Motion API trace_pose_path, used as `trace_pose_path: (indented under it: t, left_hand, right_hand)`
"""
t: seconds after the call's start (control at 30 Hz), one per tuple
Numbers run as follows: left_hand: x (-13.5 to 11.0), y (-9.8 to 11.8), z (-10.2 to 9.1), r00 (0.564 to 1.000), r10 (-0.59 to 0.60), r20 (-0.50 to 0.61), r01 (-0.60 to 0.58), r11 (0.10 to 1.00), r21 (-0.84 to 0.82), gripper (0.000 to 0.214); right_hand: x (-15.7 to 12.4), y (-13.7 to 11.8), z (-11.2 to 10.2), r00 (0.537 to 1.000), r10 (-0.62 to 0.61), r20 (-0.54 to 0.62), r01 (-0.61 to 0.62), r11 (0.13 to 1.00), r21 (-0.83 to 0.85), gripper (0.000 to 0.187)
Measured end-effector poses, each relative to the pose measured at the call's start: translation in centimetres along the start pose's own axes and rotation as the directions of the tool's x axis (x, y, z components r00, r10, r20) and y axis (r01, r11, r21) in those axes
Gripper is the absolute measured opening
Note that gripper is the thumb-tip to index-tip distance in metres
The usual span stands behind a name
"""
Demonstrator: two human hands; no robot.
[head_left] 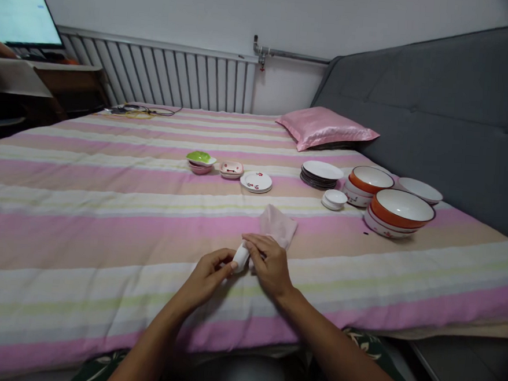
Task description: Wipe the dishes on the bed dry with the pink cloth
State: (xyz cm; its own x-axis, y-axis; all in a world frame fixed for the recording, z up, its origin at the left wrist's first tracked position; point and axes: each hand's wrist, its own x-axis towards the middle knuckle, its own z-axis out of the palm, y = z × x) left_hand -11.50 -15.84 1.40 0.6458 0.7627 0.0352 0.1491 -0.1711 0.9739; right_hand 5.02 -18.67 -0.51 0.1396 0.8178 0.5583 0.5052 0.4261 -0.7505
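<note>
Pinched between the thumb and curled fingers of the left hand, a small white dish is being held tilted, nearly edge-on, over the striped bedspread, close to the bed's near side. By the right hand, a pale pink cloth is being gripped against the dish under bent fingers; how tightly cannot be told, since the folds are being hidden by the palm. Beyond the knuckles, its loose end is being left spread on the bedspread. Farther off, a green leaf-shaped dish is being supported by a pink bowl; to its right, squarish pink dishes and flower-printed plates are being kept in separate piles. Toward the headboard, dark-sided plates, small white saucers and orange bowls are being kept stacked.
</note>
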Motion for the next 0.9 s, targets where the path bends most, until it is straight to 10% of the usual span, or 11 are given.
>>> trace_pose_path:
  t: [0.27,0.6,0.9]
  left_hand:
    - [0.5,-0.4,0.2,0.997,0.022,-0.076,-0.022,1.000,-0.006,0.025]
    - [0.8,-2.6,1.3,0.991,0.027,-0.130,-0.004,0.985,0.173,0.020]
    - [0.3,-0.4,0.5,0.998,0.030,-0.056,-0.027,0.998,0.051,0.026]
  right_hand:
    - [-0.7,0.0,0.6,0.961,-0.265,0.084,0.273,0.956,-0.105,0.032]
    - [0.1,0.4,0.3,0.999,-0.019,-0.033,0.019,1.000,-0.024,0.026]
    - [0.1,0.9,0.4,0.992,0.108,-0.063,-0.105,0.993,0.047,0.023]
